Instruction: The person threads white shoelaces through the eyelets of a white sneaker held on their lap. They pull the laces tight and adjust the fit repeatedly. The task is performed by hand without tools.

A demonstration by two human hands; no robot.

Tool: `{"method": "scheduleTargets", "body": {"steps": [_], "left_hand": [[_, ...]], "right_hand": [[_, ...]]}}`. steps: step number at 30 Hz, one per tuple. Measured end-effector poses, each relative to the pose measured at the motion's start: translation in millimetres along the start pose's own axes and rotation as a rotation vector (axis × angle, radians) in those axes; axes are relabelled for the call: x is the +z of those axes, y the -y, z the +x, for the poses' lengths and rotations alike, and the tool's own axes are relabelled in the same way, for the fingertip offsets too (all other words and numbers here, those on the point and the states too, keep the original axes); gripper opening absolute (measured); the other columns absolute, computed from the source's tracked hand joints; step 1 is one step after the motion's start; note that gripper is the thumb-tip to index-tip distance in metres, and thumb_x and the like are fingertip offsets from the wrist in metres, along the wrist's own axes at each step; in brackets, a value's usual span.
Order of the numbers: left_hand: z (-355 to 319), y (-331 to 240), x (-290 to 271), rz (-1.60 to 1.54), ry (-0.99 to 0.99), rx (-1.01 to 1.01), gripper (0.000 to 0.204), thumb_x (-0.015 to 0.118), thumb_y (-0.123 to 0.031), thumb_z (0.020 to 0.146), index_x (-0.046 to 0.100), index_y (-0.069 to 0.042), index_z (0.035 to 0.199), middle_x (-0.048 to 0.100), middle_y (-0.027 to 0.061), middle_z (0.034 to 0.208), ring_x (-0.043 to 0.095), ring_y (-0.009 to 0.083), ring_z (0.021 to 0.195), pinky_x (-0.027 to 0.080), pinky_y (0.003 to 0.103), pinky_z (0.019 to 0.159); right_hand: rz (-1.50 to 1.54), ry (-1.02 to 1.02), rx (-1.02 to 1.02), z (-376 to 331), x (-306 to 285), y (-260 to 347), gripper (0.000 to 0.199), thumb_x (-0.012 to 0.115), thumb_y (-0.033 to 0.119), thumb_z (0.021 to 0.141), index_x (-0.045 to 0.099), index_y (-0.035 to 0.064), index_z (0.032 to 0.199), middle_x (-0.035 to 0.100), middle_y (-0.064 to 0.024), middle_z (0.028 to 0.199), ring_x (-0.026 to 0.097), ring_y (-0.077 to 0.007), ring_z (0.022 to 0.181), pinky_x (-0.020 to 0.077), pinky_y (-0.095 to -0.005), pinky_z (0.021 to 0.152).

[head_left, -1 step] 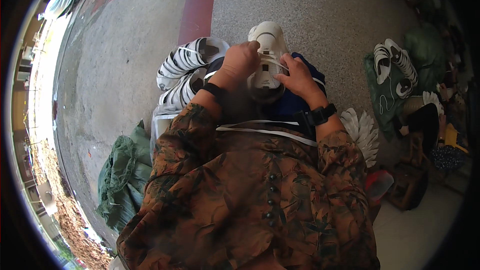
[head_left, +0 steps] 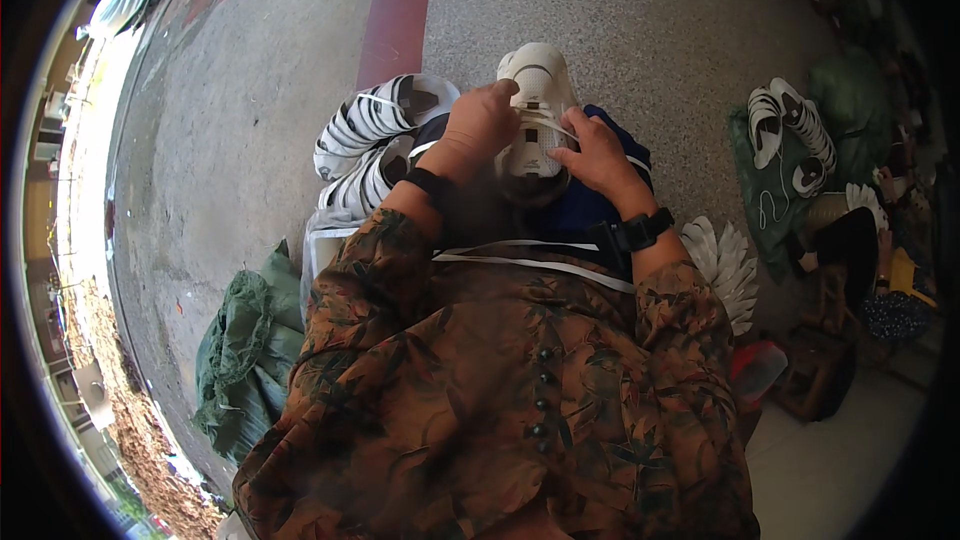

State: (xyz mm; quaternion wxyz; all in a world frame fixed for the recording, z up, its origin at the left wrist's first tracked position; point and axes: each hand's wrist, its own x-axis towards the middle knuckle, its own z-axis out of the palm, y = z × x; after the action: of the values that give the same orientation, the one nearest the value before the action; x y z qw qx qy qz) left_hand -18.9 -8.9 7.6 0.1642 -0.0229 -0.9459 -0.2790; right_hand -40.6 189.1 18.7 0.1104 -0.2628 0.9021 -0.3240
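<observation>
A white shoe [head_left: 540,75] rests on my lap over dark blue cloth, toe pointing away from me. My left hand [head_left: 480,125] grips its left side, with the fingertips pinching a white lace [head_left: 545,123] across the top. My right hand [head_left: 595,155] holds the shoe's right side, fingers pressed on the same lace. Each wrist carries a black band. White straps cross my patterned brown shirt below the hands.
A pile of white-and-black shoes [head_left: 375,130] lies just left of my knees. A green sack [head_left: 240,360] sits at lower left. More shoes [head_left: 790,135] lie on green cloth at right, white fan-shaped pieces [head_left: 725,260] beside me, and another person [head_left: 880,240] sits far right.
</observation>
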Motion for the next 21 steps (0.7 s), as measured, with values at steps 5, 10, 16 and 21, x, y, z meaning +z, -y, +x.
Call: {"method": "scheduleTargets", "body": {"steps": [5,10,16,21], "left_hand": [[-16,10,-11,-0.273,0.195,-0.153,0.02,0.061,-0.015,0.077,0.064,-0.001,0.091,0.065,0.0187,0.077,0.065,0.033,0.076,0.051,0.036,0.066],[-24,6,-5,-0.266,0.088,-0.221,0.019,0.062,-0.016,0.077,0.064,-0.001,0.088,0.064,0.0191,0.075,0.065,0.0338,0.074,0.05,0.038,0.066],[-24,4,-4,-0.25,0.072,-0.154,0.021,0.062,-0.017,0.078,0.062,-0.001,0.092,0.064,0.0189,0.074,0.064,0.0332,0.07,0.05,0.038,0.065],[-28,6,-4,-0.271,0.11,-0.2,0.023,0.062,-0.019,0.079,0.061,-0.002,0.095,0.063,0.0182,0.073,0.063,0.0332,0.069,0.049,0.039,0.063]], "right_hand": [[0.098,-0.051,-0.017,-3,3,-3,0.032,0.071,0.02,0.074,0.053,0.0021,0.093,0.062,-0.0163,0.081,0.062,-0.0318,0.074,0.0489,-0.0401,0.069],[-0.051,-0.061,-0.007,-8,-8,7,0.021,0.066,0.022,0.078,0.056,0.0041,0.084,0.061,-0.0171,0.073,0.061,-0.0362,0.073,0.0475,-0.0435,0.065],[-0.068,-0.146,-0.013,-6,-6,-6,0.016,0.063,0.019,0.08,0.056,0.0057,0.077,0.06,-0.0166,0.07,0.059,-0.0381,0.07,0.0451,-0.0462,0.061],[-0.236,-0.349,-0.085,-17,-18,-21,0.012,0.061,0.01,0.081,0.054,0.0031,0.074,0.054,-0.0173,0.063,0.056,-0.0342,0.059,0.0422,-0.039,0.052]]}}
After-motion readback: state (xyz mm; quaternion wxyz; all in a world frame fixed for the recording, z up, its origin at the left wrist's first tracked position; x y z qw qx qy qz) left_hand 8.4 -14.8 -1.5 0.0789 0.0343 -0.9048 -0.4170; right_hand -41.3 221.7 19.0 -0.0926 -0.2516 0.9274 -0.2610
